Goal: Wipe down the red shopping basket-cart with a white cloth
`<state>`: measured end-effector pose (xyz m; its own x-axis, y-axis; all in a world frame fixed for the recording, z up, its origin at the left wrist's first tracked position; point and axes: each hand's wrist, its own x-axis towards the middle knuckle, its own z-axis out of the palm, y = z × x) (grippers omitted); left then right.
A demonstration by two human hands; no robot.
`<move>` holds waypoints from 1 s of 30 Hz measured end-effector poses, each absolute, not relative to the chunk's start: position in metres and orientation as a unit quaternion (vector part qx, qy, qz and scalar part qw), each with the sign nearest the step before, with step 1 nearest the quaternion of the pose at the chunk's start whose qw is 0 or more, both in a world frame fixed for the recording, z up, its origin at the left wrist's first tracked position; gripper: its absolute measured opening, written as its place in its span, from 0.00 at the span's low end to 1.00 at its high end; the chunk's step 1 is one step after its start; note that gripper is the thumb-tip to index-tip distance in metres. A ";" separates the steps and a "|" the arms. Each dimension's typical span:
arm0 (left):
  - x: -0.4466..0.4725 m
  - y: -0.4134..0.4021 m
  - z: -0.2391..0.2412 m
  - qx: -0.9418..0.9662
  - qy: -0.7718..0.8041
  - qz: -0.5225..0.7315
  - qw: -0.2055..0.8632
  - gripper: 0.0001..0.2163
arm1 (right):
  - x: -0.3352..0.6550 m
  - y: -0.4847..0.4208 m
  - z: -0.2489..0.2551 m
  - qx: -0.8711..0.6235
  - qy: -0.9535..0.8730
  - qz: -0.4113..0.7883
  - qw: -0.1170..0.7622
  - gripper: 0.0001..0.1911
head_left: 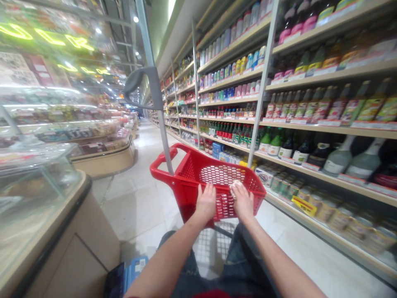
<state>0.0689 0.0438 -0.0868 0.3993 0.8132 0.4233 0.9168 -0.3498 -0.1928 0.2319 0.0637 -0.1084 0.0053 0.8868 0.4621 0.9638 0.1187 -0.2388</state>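
Observation:
A red plastic rolling shopping basket [182, 182] with perforated walls stands in front of me, its tall grey pole rising at the left to a loop handle [142, 89]. My left hand [206, 203] is at the basket's near rim, fingers reaching over the edge and thumb a little apart; its fingertips are partly hard to make out. Farther right on the same rim, my right hand [243, 200] is closed around a crumpled white tissue or cloth [236, 185], pressed against the basket edge. I cannot see anything lying inside the basket.
Shelves [328, 128] of bottles and cans run along the right. A glass-topped display counter [46, 178] stands close at left, with a blue item [135, 271] on the floor beside it. The tiled aisle [145, 153] stretches ahead.

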 end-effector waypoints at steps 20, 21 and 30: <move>0.026 0.027 -0.039 -0.760 -0.621 -0.086 0.171 0.27 | 0.254 0.086 -0.117 -0.663 -0.707 -0.088 0.230 0.29; 0.030 0.026 -0.041 -0.767 -0.613 -0.083 0.168 0.27 | 0.254 0.088 -0.115 -0.673 -0.698 -0.084 0.230 0.29; 0.016 0.018 -0.024 -0.750 -0.606 -0.198 0.179 0.27 | 0.184 0.086 -0.081 -0.577 -0.754 -0.034 0.312 0.25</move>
<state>0.0161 0.0183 -0.0239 0.1880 0.8372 0.5136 0.9790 -0.2019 -0.0292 0.1844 0.0856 -0.0815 -0.1399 0.8486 0.5102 0.8912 0.3325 -0.3087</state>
